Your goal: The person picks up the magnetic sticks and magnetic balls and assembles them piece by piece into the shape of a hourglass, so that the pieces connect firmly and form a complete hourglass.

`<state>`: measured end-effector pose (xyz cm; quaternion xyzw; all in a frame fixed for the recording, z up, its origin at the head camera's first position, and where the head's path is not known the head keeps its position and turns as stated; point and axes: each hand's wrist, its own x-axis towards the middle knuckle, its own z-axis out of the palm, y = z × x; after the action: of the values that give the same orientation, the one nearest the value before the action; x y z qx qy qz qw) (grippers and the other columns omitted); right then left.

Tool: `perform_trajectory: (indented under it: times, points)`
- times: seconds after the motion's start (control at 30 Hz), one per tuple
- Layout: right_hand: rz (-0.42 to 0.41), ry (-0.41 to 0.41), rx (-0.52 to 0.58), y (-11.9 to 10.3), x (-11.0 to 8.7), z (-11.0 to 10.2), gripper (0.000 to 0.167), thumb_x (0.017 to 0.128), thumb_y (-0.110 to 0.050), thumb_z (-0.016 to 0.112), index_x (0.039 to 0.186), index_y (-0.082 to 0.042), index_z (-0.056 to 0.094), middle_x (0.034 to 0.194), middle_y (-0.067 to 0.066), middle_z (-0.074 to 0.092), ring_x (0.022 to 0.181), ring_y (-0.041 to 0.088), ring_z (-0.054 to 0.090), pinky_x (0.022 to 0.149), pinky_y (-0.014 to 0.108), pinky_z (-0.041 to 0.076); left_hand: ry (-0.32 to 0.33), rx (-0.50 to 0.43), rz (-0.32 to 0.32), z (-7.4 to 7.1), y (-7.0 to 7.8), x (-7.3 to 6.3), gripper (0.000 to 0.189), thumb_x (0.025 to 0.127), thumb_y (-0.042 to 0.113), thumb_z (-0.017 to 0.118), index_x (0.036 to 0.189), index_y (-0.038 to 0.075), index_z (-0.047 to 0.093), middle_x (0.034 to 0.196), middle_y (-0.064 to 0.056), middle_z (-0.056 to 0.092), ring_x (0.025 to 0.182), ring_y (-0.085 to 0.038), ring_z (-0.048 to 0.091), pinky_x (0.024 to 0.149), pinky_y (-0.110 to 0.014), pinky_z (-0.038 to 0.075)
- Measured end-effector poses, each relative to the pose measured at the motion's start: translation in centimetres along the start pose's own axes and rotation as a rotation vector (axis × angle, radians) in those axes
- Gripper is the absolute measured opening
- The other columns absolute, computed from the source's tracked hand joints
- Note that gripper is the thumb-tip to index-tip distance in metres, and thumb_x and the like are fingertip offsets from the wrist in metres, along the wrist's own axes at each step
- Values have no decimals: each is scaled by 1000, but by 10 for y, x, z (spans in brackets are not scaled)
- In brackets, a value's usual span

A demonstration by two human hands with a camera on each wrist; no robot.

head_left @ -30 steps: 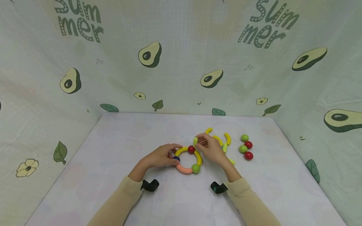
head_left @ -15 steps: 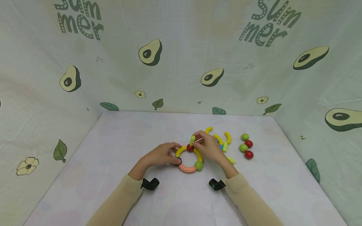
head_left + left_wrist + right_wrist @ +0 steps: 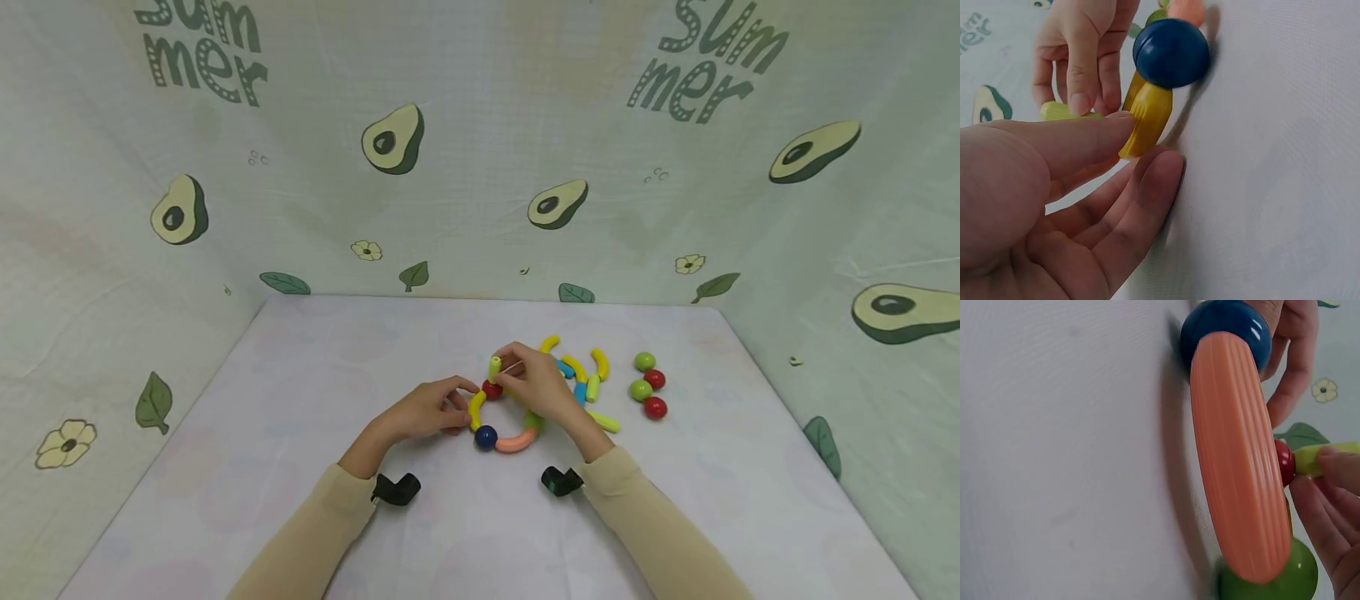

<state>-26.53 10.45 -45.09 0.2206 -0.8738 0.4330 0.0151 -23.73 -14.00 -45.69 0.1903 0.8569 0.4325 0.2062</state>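
A ring of balls and curved sticks lies on the table, with a dark blue ball (image 3: 486,437), a ridged pink stick (image 3: 1235,456), a green ball (image 3: 1300,572) and a red ball (image 3: 492,390). My left hand (image 3: 427,408) is at the ring's left side, thumb and fingers about a yellow curved stick (image 3: 1150,122) that joins the blue ball. With thumb and fingers my right hand (image 3: 543,387) pinches a lime-green stick (image 3: 494,368), which stands upright on the red ball. That hand partly covers the ring's right side in the head view.
Right of the ring lie loose yellow curved sticks (image 3: 601,362), lime-green sticks (image 3: 603,422) and blue sticks (image 3: 581,393). Farther right, green balls (image 3: 645,361) and red balls (image 3: 655,408) sit in a cluster. A printed cloth (image 3: 465,250) hangs behind the table.
The lime-green stick has come left onto the red ball in my right hand. The ring has turned counterclockwise, and the blue ball has moved out from under my left hand.
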Motion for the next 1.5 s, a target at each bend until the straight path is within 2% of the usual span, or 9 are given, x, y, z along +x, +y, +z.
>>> perform_trajectory:
  times: [0.43, 0.57, 0.67, 0.87, 1.0, 1.3, 1.5]
  points:
    - [-15, 21, 9, 0, 5, 9, 26, 98, -11, 79, 122, -11, 70, 108, 5, 77, 97, 22, 76, 86, 36, 64, 60, 50, 4, 0, -1, 3, 34, 102, 21, 74, 134, 15, 64, 98, 1, 74, 83, -15, 69, 78, -32, 57]
    - [-18, 20, 20, -1, 4, 10, 27, 97, -11, 79, 122, -12, 71, 107, 4, 76, 97, 22, 76, 86, 35, 64, 140, 73, 10, 0, -2, 5, 31, 101, 21, 74, 131, 17, 65, 103, 2, 74, 86, -13, 67, 78, -32, 56]
    - [-19, 19, 26, -2, 3, 10, 28, 97, -11, 79, 124, -13, 71, 107, 5, 76, 97, 22, 76, 86, 35, 64, 222, 50, 30, 1, -3, 7, 30, 101, 19, 74, 130, 17, 67, 107, 2, 75, 90, -13, 69, 80, -33, 57]
    - [-22, 20, 31, 0, 2, 11, 27, 98, -10, 78, 123, -12, 67, 108, 6, 76, 98, 23, 76, 86, 35, 64, 349, 8, 102, 6, -6, 17, 31, 100, 18, 75, 130, 14, 68, 116, 0, 76, 102, -16, 74, 88, -35, 62]
    - [-12, 7, 44, -1, 2, 12, 26, 99, -9, 76, 122, -12, 64, 109, 5, 76, 99, 22, 76, 86, 33, 64, 405, -10, 145, 9, -6, 23, 28, 100, 18, 77, 127, 14, 69, 117, -1, 76, 103, -16, 75, 90, -33, 62]
    - [-23, -20, 56, -1, 3, 14, 25, 99, -7, 76, 119, -11, 63, 110, 7, 74, 100, 23, 77, 87, 32, 64, 447, -43, 226, 7, 0, 30, 21, 98, 15, 79, 117, 13, 71, 109, -1, 76, 101, -15, 74, 89, -28, 62]
    - [-26, -59, 60, -4, 2, 8, 24, 99, -6, 75, 120, -10, 64, 112, 8, 75, 103, 25, 77, 88, 32, 63, 437, -27, 215, 6, 3, 30, 22, 97, 15, 80, 116, 12, 70, 107, -2, 75, 100, -15, 75, 88, -27, 62]
